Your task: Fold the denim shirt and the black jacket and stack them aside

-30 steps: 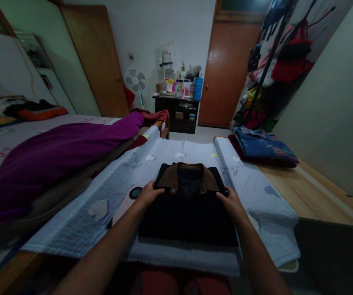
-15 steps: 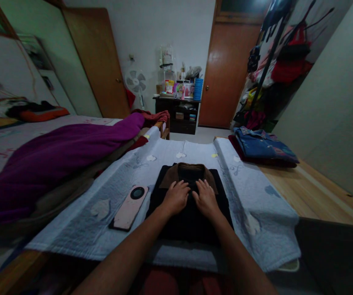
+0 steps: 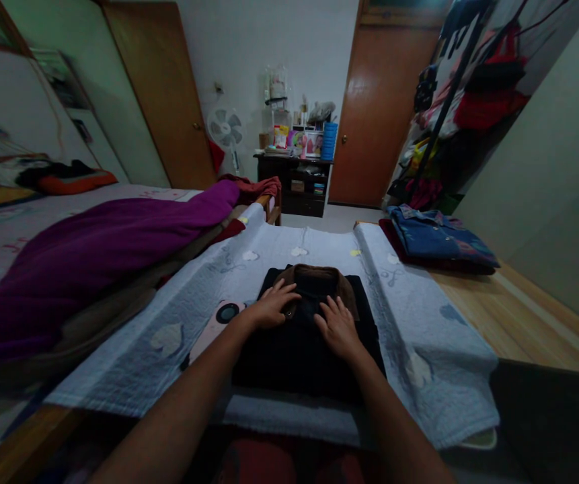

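Note:
A folded black shirt (image 3: 299,363) with a brown collar lies on the pale blue quilted cloth (image 3: 289,245), its collar pointing away from me. My left hand (image 3: 274,304) rests on the shirt's upper left, below the collar, fingers spread. On the right part of the shirt lies my right hand (image 3: 338,326), flat with fingers apart, close to the collar's right side. Neither hand grips anything. To the left of the shirt is a pink phone (image 3: 213,328) with a round black camera ring; my left forearm hides its lower part.
A purple blanket (image 3: 118,242) is heaped on the bed to the left. Folded denim clothing (image 3: 435,235) sits on a dark red folded piece at the right, on a wooden surface (image 3: 481,296). Farther back stand a fan (image 3: 226,131) and a dark cabinet (image 3: 294,185).
My left hand has moved left across the shirt, away from my right hand, and its forearm now covers part of the phone. My right hand stays nearly in place.

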A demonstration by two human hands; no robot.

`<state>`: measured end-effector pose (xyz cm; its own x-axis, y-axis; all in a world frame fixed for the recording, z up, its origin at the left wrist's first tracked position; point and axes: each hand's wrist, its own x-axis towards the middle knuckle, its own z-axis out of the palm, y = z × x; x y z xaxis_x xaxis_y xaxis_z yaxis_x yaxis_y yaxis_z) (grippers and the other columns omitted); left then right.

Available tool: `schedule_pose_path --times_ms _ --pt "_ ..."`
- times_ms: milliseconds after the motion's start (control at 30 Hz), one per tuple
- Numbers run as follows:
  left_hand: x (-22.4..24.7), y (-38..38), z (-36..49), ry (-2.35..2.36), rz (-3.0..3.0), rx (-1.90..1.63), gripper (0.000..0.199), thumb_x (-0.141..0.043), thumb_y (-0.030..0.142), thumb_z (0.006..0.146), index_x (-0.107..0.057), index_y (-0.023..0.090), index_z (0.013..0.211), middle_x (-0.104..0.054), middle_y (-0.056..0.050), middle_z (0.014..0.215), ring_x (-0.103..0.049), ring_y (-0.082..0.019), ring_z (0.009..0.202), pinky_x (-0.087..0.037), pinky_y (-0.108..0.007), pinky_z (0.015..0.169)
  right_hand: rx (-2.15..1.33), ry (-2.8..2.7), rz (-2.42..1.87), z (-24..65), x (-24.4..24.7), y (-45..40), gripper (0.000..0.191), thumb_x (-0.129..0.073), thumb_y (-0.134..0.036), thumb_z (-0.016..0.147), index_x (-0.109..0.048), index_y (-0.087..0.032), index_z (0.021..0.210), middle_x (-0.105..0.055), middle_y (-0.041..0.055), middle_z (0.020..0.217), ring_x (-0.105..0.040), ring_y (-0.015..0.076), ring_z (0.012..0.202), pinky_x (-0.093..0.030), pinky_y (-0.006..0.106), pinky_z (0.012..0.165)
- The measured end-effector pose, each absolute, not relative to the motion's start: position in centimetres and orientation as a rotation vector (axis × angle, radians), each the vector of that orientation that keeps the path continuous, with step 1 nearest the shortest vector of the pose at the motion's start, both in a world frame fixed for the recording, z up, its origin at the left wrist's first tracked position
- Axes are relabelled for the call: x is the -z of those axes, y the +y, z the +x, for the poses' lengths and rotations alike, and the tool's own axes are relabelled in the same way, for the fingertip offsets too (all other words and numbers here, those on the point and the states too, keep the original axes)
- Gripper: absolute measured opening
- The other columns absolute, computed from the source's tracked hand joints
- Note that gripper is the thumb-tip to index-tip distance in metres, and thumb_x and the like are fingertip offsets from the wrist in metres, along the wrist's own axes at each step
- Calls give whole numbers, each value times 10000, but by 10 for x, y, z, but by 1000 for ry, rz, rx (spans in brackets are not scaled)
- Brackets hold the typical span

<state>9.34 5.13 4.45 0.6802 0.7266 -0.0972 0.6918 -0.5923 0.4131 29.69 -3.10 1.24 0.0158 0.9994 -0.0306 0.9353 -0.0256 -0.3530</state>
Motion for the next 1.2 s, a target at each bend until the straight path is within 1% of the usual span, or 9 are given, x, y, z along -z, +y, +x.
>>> schedule_pose_path --times_ms 167,233,333,467,567,667,767,967,1200 --pt "-38 58 91 1080 2567 -81 624 -585 117 725 -499 264 1325 -279 -47 1549 -150 -299 1439 -210 -534 1126 -443 -2005 -1876 287 -20 -34 651 -481 -534 873 -421 -163 1404 -295 127 1528 -174 284 1432 -149 481 1138" --pt "-35 61 92 1062 2596 -106 563 -568 126 766 -514 260 1310 -311 -54 1535 -226 -265 1422 -231 -490 1129 -403 -2042 -1823 282 -16 -37 683 -559 -504 828 -429 -142 1393 -302 150 1520 -204 282 1424 -137 474 1145" --pt "-30 64 94 1051 2627 -154 479 -550 148 809 -548 268 1273 -376 -51 1502 -321 -234 1380 -270 -451 1116 -359 -2048 -1825 279 -7 -38 585 -550 -410 848 -470 -142 1362 -368 160 1485 -264 287 1402 -140 490 1143" --pt "-21 65 100 1206 2658 -199 365 -526 200 859 -603 317 1196 -486 -18 1425 -376 -257 1343 -217 -572 1102 -342 -2038 -1793 280 0 -36 464 -441 -253 907 -477 -225 1368 -432 106 1453 -326 262 1373 -173 503 1129" --pt "-15 61 107 1257 2708 -284 313 -504 212 883 -632 324 1145 -567 -10 1343 -405 -252 1319 -146 -614 1105 -342 -2032 -1759 281 1 -36 516 -375 -141 898 -449 -271 1392 -447 83 1445 -347 245 1361 -180 517 1120" --pt "-12 56 110 1249 2753 -368 307 -495 206 884 -640 310 1133 -585 -11 1322 -411 -245 1314 -153 -586 1117 -352 -2011 -1723 283 3 -37 585 -338 -49 857 -465 -276 1381 -460 90 1432 -380 217 1340 -184 508 1119" --pt "-11 51 111 1269 2773 -386 357 -477 188 880 -606 295 1194 -565 -12 1348 -403 -236 1322 -203 -539 1119 -353 -1996 -1696 285 5 -37 554 -337 -32 846 -577 -285 1277 -484 90 1407 -423 206 1307 -187 509 1116" --pt "-11 46 112 1486 2729 -339 522 -418 136 866 -458 268 1370 -362 -18 1512 -353 -227 1363 -308 -473 1078 -302 -2006 -1674 285 8 -37 463 -414 -37 795 -692 -251 1096 -528 88 1363 -447 227 1283 -176 523 1115" --pt "-19 44 109 1682 2661 -294 523 -328 147 903 -420 274 1403 -448 -26 1458 -377 -263 1346 -195 -547 1115 -370 -1999 -1611 285 3 -41 374 -484 -111 778 -705 -276 1031 -647 33 1223 -474 232 1259 -120 550 1120"
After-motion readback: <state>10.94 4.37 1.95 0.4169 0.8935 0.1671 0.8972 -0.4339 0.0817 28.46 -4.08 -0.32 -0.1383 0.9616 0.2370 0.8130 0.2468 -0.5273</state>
